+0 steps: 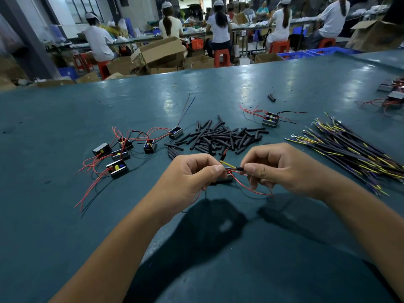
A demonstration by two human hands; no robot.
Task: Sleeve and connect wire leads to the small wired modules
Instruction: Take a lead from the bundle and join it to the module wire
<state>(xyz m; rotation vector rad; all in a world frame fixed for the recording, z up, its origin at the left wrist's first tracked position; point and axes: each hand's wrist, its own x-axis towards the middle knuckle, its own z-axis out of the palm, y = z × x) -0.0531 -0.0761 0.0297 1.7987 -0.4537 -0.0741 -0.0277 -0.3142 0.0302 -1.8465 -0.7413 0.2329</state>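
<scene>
Both hands pinch wire leads together just above the teal worktop.

The left hand curls its fingers, thumb and forefinger pinching a red lead beside a small wired module lying under it. The right hand pinches a short black sleeve on a yellow lead. Behind the hands lies a heap of black sleeves; finished-looking modules with red wires sit to the left, and a bundle of yellow-and-black leads to the right.
</scene>
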